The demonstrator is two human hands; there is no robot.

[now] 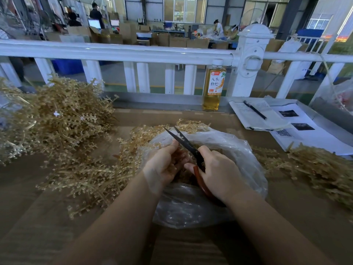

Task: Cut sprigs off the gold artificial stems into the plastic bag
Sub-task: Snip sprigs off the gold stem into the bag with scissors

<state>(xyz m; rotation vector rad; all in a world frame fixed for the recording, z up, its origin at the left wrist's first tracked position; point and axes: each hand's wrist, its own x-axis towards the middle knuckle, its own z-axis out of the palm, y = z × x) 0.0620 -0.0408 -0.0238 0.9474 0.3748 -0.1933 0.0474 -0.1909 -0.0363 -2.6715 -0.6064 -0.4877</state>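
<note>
Gold stems (63,119) flank the plastic bag (219,150); bottle (214,87) stands behind.

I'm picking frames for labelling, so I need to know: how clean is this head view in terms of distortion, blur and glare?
Head view: wide-angle bending curves the white railing; the gold stems at the left edge look smeared, while the scissors and both hands, left hand and right hand, are fairly sharp; the plastic bag shows soft sheen; far windows are bright.
</note>
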